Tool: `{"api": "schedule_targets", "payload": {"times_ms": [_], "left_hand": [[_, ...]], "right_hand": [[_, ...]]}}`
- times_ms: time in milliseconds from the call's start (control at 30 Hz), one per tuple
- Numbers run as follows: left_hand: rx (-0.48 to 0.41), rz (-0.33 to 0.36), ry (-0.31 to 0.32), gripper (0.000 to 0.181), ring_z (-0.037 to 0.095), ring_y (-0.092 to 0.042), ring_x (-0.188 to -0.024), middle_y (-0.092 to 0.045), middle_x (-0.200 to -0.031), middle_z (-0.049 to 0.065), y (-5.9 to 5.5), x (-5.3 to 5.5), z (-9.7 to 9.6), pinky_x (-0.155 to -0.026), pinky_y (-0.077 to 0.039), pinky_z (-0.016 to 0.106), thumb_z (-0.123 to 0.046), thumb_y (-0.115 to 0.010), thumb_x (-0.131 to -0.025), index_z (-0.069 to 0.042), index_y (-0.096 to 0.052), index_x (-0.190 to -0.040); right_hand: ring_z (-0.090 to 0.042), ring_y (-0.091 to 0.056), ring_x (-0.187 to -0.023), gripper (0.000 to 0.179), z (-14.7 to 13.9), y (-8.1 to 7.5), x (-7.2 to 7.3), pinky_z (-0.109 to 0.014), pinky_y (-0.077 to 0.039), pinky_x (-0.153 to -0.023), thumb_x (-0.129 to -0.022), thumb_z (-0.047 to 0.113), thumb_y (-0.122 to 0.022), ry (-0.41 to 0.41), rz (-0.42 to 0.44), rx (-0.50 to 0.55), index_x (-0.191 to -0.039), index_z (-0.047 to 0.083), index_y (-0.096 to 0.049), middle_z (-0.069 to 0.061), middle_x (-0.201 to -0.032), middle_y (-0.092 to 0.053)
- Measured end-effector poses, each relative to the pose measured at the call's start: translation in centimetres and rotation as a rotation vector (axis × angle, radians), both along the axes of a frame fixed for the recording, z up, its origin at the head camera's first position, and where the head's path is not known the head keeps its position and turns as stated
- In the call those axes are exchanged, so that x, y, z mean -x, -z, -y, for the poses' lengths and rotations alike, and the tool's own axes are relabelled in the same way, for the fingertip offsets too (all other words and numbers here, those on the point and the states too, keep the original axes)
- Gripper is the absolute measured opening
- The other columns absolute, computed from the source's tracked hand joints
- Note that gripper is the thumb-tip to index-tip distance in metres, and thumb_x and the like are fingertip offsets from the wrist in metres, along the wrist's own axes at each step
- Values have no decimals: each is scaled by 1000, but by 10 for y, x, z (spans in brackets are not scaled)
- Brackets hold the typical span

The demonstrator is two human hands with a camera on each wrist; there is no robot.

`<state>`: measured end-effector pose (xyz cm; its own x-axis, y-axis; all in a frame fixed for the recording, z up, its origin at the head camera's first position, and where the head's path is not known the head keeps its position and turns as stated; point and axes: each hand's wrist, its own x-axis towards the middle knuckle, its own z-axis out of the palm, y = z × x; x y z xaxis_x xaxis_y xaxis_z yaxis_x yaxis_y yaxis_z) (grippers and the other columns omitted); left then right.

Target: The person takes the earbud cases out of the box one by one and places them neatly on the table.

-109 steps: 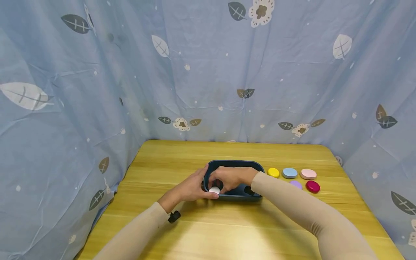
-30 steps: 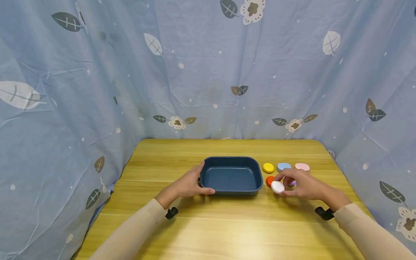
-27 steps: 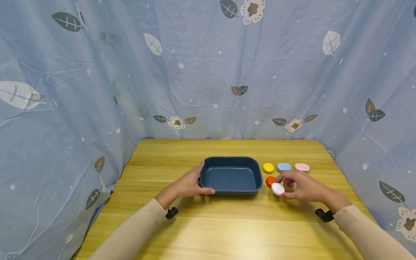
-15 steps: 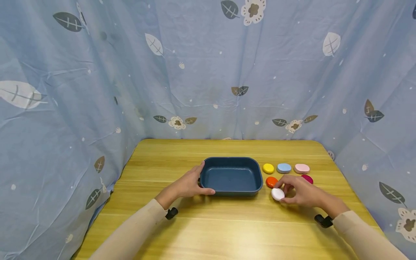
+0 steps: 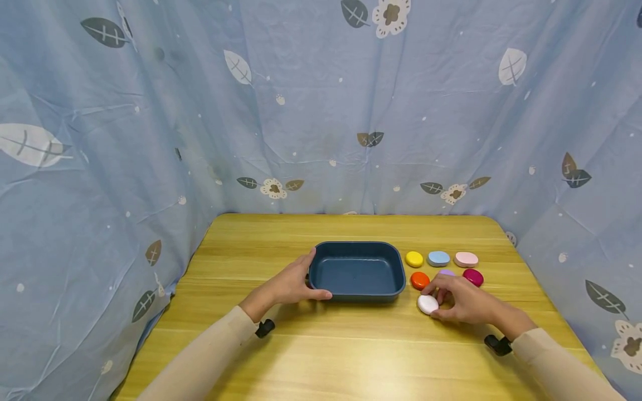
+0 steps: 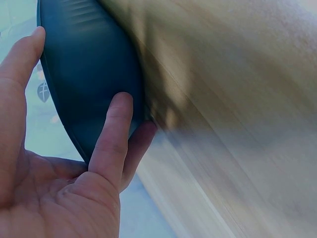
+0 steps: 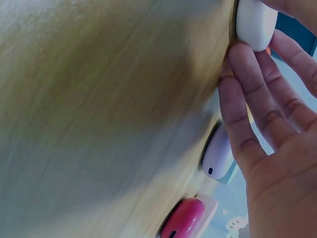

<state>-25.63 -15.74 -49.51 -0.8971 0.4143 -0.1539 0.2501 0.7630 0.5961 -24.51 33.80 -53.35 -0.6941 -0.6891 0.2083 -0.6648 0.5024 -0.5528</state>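
Observation:
My right hand (image 5: 461,301) pinches a smooth white rounded case (image 5: 428,304) at its edge, low at the tabletop, in front of the coloured ones. In the right wrist view the white case (image 7: 255,25) sits between thumb and fingers, its underside by the wood. My left hand (image 5: 291,281) lies against the left end of a dark blue rectangular tub (image 5: 357,298), thumb along the front. Nearly straight fingers (image 6: 111,139) touch the tub's outer wall (image 6: 94,74) in the left wrist view. Nothing lies inside the tub.
Right of the tub, a back row holds yellow (image 5: 414,259), light blue (image 5: 438,258) and pink (image 5: 466,259) cases. Orange (image 5: 419,280), purple (image 5: 447,273) and magenta (image 5: 473,277) cases stand in front. A patterned curtain (image 5: 321,111) surrounds the wooden table (image 5: 271,234).
My right hand has come out of the tub with the white case and carried it right, then lower and nearer, onto the table before the orange case. My left hand stays at the tub.

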Motion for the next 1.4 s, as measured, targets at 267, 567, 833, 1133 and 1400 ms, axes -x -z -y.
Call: {"api": "schedule_targets", "payload": {"times_ms": [267,567,833,1133,1400], "left_hand": [[-2,-2,-3,139,45,-37,-177,-23,-195,20,0,0,0,-141,-41,65,-69,-92,-94,-13,-9,-189],[1,1,-7,139,44,-36,-178,-23,-195,20,-1,-1,-1,-142,-39,66,-69,-93,-93,-13,-9,-189],[-6,4,-5,138,45,-34,-178,-22,-195,19,0,1,0,-142,-38,66,-69,-93,-93,-14,-9,-189],[-25,-5,1,138,45,-35,-178,-23,-194,22,0,3,3,-141,-39,67,-69,-92,-94,-15,-8,-189],[-48,-8,-48,133,48,-46,-170,-22,-194,22,2,-4,6,-135,-45,71,-74,-87,-96,-22,-8,-190]], "right_hand": [[-12,-69,-88,40,0,2,0,-25,-64,-76,-91,19,-103,4,-5,11,-122,17,-79,8,-105,-74],[-9,-70,-88,43,-1,0,-2,-24,-64,-78,-91,30,-105,72,-9,-9,-123,17,-80,8,-105,-75],[-1,-65,-83,36,5,-9,0,-25,-62,-75,-95,27,-100,176,-126,3,-123,13,-82,2,-106,-80],[-25,-73,-106,50,33,-24,6,-43,-64,-87,-103,39,-90,360,-202,-54,-147,18,-78,-8,-139,-74],[-47,-65,-144,83,51,-23,11,-73,-60,-113,-101,57,-87,420,-266,-130,-170,20,-60,-20,-174,-54]]}}
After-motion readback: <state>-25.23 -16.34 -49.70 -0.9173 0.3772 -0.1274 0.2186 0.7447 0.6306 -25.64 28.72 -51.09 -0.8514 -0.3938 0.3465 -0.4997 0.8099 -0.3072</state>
